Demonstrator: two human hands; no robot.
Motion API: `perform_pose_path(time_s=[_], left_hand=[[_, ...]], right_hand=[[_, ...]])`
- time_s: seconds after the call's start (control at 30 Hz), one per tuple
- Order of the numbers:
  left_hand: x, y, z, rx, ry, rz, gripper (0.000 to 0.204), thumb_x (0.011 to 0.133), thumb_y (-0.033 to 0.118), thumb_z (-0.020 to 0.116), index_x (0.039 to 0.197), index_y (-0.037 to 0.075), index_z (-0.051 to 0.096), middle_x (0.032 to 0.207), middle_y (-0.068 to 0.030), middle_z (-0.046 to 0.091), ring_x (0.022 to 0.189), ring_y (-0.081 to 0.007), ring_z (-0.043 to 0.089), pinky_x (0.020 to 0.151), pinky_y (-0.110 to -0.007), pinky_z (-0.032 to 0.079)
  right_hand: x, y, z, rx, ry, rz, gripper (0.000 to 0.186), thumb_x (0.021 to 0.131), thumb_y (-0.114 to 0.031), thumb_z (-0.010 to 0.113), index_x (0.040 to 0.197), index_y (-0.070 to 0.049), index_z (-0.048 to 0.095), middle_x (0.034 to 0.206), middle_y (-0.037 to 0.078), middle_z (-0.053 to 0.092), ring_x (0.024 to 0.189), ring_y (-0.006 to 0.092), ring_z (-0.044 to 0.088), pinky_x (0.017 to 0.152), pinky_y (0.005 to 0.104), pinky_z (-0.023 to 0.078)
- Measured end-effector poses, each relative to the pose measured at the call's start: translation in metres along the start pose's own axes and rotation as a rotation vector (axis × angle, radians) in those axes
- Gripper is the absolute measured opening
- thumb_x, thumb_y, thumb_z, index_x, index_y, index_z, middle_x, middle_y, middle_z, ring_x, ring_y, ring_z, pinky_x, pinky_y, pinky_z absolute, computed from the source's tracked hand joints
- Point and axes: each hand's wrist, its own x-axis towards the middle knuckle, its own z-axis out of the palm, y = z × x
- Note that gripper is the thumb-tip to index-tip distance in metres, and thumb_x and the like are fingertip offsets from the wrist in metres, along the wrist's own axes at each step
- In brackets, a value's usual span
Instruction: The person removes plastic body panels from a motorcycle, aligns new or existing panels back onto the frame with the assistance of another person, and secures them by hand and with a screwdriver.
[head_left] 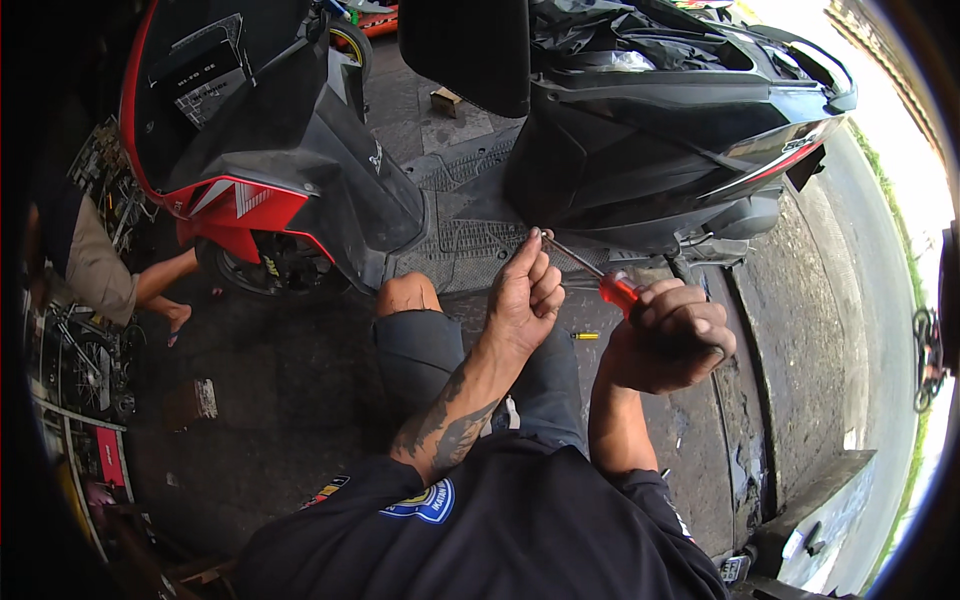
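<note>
My right hand (668, 335) is wrapped round the red, see-through handle of a screwdriver (617, 290). Its metal shaft points up and left to my left hand (525, 295), whose thumb and finger pinch together at the tip. Whatever small piece they hold there is too small to make out. Both hands are raised over my lap, in front of a black and red scooter (590, 165). Just beyond my left fingertips lies the scooter's black ribbed footboard (470, 245). The scooter's seat (465, 50) is tipped up, showing dark items in the compartment behind it.
A small yellow stick-like object (586, 336) lies on the dark floor by my right forearm. To the left are a cardboard piece (190, 405), shelving with parts (85, 370) and another person (105, 265). A small box (446, 101) sits beyond the scooter. A road runs along the right.
</note>
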Motion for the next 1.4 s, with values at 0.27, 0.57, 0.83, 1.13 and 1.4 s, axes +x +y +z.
perform_pose_path(time_s=[0.27, 0.57, 0.83, 1.13, 1.4], left_hand=[[0.063, 0.056, 0.012, 0.414, 0.112, 0.216, 0.018, 0.095, 0.025, 0.055, 0.092, 0.008, 0.061, 0.050, 0.0086, 0.022, 0.038, -0.0034, 0.018, 0.034, -0.021, 0.014], [0.155, 0.052, 0.032, 0.528, 0.117, 0.177, 0.021, 0.089, 0.033, 0.063, 0.094, 0.013, 0.065, 0.049, 0.0088, 0.020, 0.036, -0.0038, 0.015, 0.032, -0.021, 0.013], [0.177, 0.059, 0.042, 0.422, 0.266, 0.201, 0.019, 0.087, 0.034, 0.066, 0.080, 0.017, 0.065, 0.046, 0.0098, 0.031, 0.037, -0.0046, 0.018, 0.036, -0.022, 0.018], [0.181, 0.068, 0.043, 0.450, 0.155, 0.171, 0.024, 0.089, 0.040, 0.062, 0.088, 0.016, 0.065, 0.046, 0.0071, 0.033, 0.036, -0.0065, 0.025, 0.038, -0.022, 0.029], [0.182, 0.068, 0.048, 0.501, 0.191, 0.215, 0.026, 0.088, 0.040, 0.063, 0.081, 0.014, 0.063, 0.051, 0.0070, 0.040, 0.038, -0.0050, 0.026, 0.038, -0.021, 0.025]], right_hand=[[-0.024, -0.026, -0.016, -0.539, -0.168, 1.048, 0.037, 0.091, -0.006, 0.056, 0.126, -0.005, 0.046, 0.103, 0.015, 0.060, 0.086, 0.0140, 0.062, 0.064, 0.0249, 0.050], [-0.015, 0.027, -0.010, -0.835, -0.388, 0.640, 0.049, 0.087, -0.010, 0.063, 0.132, -0.004, 0.045, 0.112, 0.021, 0.060, 0.084, 0.0330, 0.065, 0.073, 0.0367, 0.050], [-0.009, 0.041, -0.002, -0.943, -0.462, 0.456, 0.051, 0.088, -0.017, 0.061, 0.134, -0.010, 0.043, 0.094, 0.018, 0.058, 0.077, 0.0351, 0.063, 0.065, 0.0423, 0.051], [0.005, 0.035, 0.014, -1.067, -0.552, 0.534, 0.051, 0.086, -0.017, 0.063, 0.134, -0.012, 0.044, 0.099, 0.016, 0.060, 0.086, 0.0350, 0.063, 0.071, 0.0411, 0.051], [0.032, 0.033, 0.027, -1.181, -0.696, 0.441, 0.052, 0.085, -0.022, 0.064, 0.133, -0.017, 0.045, 0.089, 0.012, 0.059, 0.078, 0.0336, 0.062, 0.064, 0.0425, 0.050]])
